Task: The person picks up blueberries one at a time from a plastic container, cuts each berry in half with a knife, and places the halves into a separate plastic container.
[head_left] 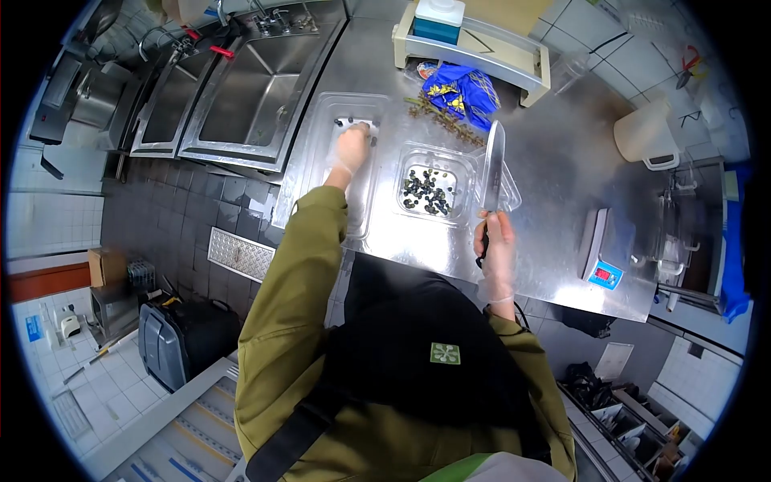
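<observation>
My left hand (352,150), in a clear glove, reaches into a long clear tray (320,153) where a few dark pieces lie near its fingertips. Its fingers are bent together, and whatever they hold is too small to make out. My right hand (499,249), also gloved, grips the black handle of a large knife (495,161), its blade pointing away from me. Between the hands sits a square clear container (439,149) with many small dark round pieces (430,193). Part of another clear container (509,193) shows beneath the blade.
Brown stems (450,120) and a blue bag (462,92) lie at the counter's back, below a raised shelf (482,60). A scale (598,253) stands right, a white pitcher (647,136) behind it. Metal sinks (257,88) are at the left.
</observation>
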The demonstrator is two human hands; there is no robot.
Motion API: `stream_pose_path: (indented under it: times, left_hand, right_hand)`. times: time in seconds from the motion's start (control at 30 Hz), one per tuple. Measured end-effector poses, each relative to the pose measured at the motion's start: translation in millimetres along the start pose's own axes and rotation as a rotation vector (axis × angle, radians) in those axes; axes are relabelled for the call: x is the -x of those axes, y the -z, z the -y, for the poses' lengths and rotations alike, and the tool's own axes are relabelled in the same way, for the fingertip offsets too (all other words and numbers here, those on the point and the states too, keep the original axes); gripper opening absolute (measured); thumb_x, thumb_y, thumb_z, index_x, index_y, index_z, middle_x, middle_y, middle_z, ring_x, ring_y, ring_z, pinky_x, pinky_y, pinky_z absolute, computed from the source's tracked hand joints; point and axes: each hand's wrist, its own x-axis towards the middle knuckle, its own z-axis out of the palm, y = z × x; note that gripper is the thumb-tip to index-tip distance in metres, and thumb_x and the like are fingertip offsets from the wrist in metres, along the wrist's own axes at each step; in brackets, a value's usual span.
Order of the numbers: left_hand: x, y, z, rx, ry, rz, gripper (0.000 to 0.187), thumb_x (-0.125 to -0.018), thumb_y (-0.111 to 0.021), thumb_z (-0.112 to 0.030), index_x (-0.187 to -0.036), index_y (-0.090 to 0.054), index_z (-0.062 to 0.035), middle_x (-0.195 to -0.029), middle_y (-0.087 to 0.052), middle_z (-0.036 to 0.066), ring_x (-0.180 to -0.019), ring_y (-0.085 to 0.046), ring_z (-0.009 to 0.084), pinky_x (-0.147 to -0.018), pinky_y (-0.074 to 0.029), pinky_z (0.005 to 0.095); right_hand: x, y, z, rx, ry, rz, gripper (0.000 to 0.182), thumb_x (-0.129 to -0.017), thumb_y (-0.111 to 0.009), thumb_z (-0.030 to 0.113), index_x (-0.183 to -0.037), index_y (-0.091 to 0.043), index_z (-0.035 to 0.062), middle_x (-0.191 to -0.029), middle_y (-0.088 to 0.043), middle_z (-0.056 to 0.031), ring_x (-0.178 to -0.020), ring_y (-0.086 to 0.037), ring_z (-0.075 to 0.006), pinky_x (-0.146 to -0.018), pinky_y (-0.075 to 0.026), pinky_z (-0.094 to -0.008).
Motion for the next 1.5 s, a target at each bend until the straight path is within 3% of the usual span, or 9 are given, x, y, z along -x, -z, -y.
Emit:
stream_pose_path:
  times: [0.1, 0.2, 0.3, 0.37, 0.57, 0.77, 1.07, 1.17, 1.5]
  left_hand:
    - [11, 47, -39, 0.573, 0.295, -0.244, 0.024, -0.078, -0.056, -0.002, -0.101, -0.062, -0.0051, -0.09, -0.065, 0.013, -0.081, -0.065, 0.0245, -0.074, -0.051, 0.0334]
    - [33, 91, -75, 1.486, 0.415, -0.079, 0.029, -0.083, -0.056, -0.002, -0.112, -0.058, -0.0014, -0.1, -0.064, 0.01, -0.09, -0.062, 0.0194, -0.081, -0.049, 0.0283]
    - [58, 105, -99, 2.042, 0.365, 0.242, 0.028, -0.088, -0.054, -0.003, -0.116, -0.053, 0.0018, -0.113, -0.057, 0.013, -0.1, -0.058, 0.0174, -0.087, -0.049, 0.0257]
    - [71, 103, -117, 2.141, 0.337, 0.289, 0.031, -0.089, -0.053, -0.004, -0.12, -0.05, 0.0017, -0.115, -0.056, 0.013, -0.101, -0.057, 0.0172, -0.088, -0.049, 0.0257]
    - [98, 119, -158, 2.099, 0.337, 0.423, 0.032, -0.091, -0.055, -0.012, -0.121, -0.049, -0.0013, -0.107, -0.059, 0.009, -0.101, -0.058, 0.0162, -0.083, -0.05, 0.0256]
    - [102, 116, -169, 2.083, 0.238, 0.512, 0.035, -0.092, -0.053, -0.02, -0.123, -0.047, -0.0051, -0.118, -0.054, 0.01, -0.106, -0.054, 0.0199, -0.09, -0.044, 0.0358]
    - [108, 117, -181, 1.909, 0.253, 0.373, 0.027, -0.093, -0.051, -0.021, -0.113, -0.056, -0.0031, -0.107, -0.06, 0.007, -0.101, -0.056, 0.0173, -0.092, -0.043, 0.0348]
    - [113, 122, -189, 1.818, 0.199, 0.492, 0.027, -0.093, -0.052, -0.023, -0.11, -0.058, -0.003, -0.105, -0.06, 0.005, -0.098, -0.057, 0.0163, -0.093, -0.042, 0.0336]
    - [114, 100, -189, 2.273, 0.554, 0.442, 0.023, -0.093, -0.054, -0.024, -0.109, -0.054, -0.0085, -0.107, -0.058, 0.004, -0.103, -0.054, 0.0155, -0.092, -0.043, 0.0317]
  right_hand:
    - [-4, -1, -7, 0.004, 0.015, 0.049, 0.022, -0.095, -0.043, 0.024, -0.094, -0.052, 0.0038, -0.057, -0.041, 0.0025, -0.042, -0.032, -0.0048, -0.038, -0.024, -0.021]
    - [0, -20, 1, 0.109, 0.071, 0.024, 0.022, -0.096, -0.042, 0.023, -0.094, -0.052, 0.003, -0.056, -0.04, 0.0034, -0.041, -0.031, -0.0042, -0.037, -0.023, -0.0214]
    - [8, -35, 11, 0.254, 0.194, 0.065, 0.021, -0.093, -0.046, 0.018, -0.102, -0.053, 0.0007, -0.058, -0.046, 0.0004, -0.051, -0.04, -0.0053, -0.047, -0.035, -0.023]
    - [7, -35, 8, 0.392, 0.291, 0.105, 0.022, -0.092, -0.048, 0.015, -0.107, -0.053, 0.0, -0.062, -0.054, -0.0092, -0.054, -0.052, -0.0147, -0.052, -0.043, -0.0298]
    - [20, -41, 24, 0.578, 0.487, 0.103, 0.021, -0.089, -0.049, 0.012, -0.107, -0.054, 0.0021, -0.069, -0.058, -0.0197, -0.063, -0.061, -0.0332, -0.055, -0.046, -0.0345]
    - [24, -34, 24, 0.604, 0.534, 0.085, 0.021, -0.088, -0.051, 0.01, -0.107, -0.054, 0.0016, -0.071, -0.06, -0.0194, -0.062, -0.062, -0.0335, -0.055, -0.047, -0.0352]
    - [28, -33, 24, 0.676, 0.661, 0.038, 0.02, -0.088, -0.05, 0.01, -0.107, -0.054, 0.0023, -0.071, -0.06, -0.0198, -0.063, -0.062, -0.0366, -0.053, -0.047, -0.0385]
    - [25, -32, 24, 0.704, 0.56, 0.08, 0.019, -0.089, -0.049, 0.011, -0.106, -0.054, 0.0027, -0.068, -0.059, -0.02, -0.062, -0.061, -0.0378, -0.053, -0.046, -0.0391]
    - [28, -37, 19, 0.614, 0.434, 0.066, 0.02, -0.089, -0.048, 0.014, -0.105, -0.054, 0.0024, -0.066, -0.057, -0.0198, -0.06, -0.06, -0.036, -0.053, -0.045, -0.0388]
